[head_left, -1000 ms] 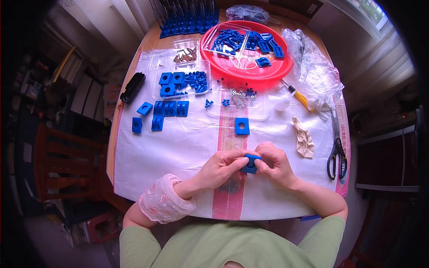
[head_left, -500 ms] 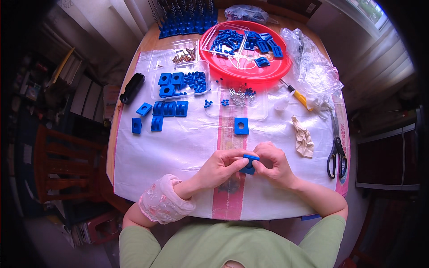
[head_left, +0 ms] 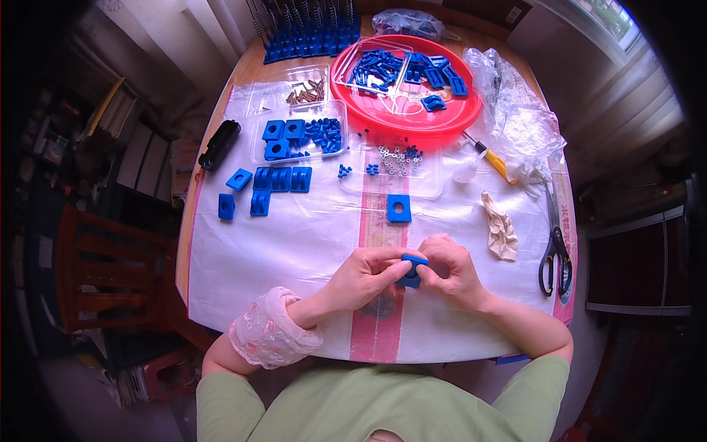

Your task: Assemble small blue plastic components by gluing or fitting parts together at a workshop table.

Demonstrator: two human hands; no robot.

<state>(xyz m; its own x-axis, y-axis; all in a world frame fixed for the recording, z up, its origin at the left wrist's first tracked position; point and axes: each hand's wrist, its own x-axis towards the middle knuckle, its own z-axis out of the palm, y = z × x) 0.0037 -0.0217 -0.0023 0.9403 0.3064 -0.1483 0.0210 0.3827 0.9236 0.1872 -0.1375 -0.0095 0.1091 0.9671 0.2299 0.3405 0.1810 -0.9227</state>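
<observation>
Both hands meet over the white sheet near the table's front edge. My left hand and my right hand pinch one small blue plastic block between their fingertips, so most of the block is hidden. A square blue block with a round hole lies alone a little beyond the hands. Something small and dark lies on the sheet under my left hand; I cannot tell what it is.
Red round tray of blue parts at the back. Clear trays hold blue blocks, brown screws and small metal nuts. Loose blue blocks lie left. Scissors, a crumpled glove, a yellow-handled screwdriver and plastic bags are right.
The hands stay in the same spot; the fingers have shifted slightly on the blue block. Nothing else on the table has moved.
</observation>
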